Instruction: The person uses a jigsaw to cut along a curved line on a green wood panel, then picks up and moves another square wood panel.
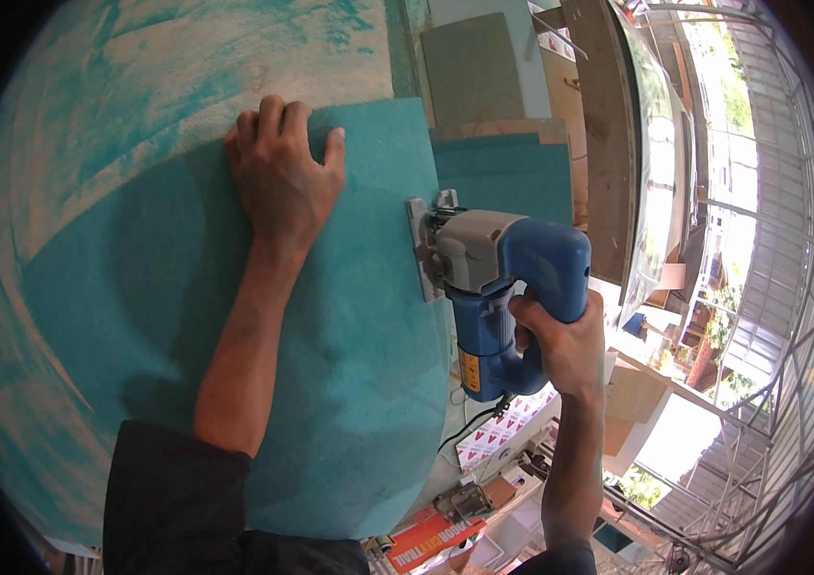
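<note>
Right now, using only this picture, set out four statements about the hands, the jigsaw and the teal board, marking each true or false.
1. The right hand grips a blue and grey jigsaw. True.
2. Both hands are on the jigsaw. False: the left hand is on the teal board, near its upper edge.
3. A black cord comes from the jigsaw. True.
4. The jigsaw is at the board's left edge. False: it is at the right edge.
</note>
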`<state>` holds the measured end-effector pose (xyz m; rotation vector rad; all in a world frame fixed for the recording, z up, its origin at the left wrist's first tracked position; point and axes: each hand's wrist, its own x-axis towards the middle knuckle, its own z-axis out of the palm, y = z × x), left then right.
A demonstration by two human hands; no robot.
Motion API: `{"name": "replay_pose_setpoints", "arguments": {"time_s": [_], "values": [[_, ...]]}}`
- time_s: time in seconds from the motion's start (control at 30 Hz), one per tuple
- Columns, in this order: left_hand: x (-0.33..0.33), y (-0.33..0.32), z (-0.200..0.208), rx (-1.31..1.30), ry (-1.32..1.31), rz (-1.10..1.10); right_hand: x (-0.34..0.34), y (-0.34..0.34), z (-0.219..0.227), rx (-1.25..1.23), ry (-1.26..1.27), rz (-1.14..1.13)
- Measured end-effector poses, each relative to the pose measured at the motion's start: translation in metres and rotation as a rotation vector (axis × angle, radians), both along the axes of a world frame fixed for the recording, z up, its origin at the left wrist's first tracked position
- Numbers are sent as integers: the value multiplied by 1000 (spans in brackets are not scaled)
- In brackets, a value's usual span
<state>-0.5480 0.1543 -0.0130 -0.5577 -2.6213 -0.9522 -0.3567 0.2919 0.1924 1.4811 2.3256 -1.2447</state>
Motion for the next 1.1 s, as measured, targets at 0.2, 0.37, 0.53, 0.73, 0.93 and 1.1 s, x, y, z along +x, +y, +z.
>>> {"name": "replay_pose_setpoints", "arguments": {"time_s": [0.2,0.37,0.53,0.73,0.93,1.1], "values": [[1,1,0,-3,3,2,-3,0,1,3,11,-5],[1,1,2,-25,3,12,-7,0,-3,27,14,-13],[6,2,3,-27,-7,24,-7,0,-1,26,35,-19],[8,1,-1,-11,16,18,-10,2,-3,21,30,-11],[10,1,1,-17,-1,18,-16,3,-2,27,32,-1],[9,1,1,-4,4,20,-20,7,-3,26,30,18]]}}
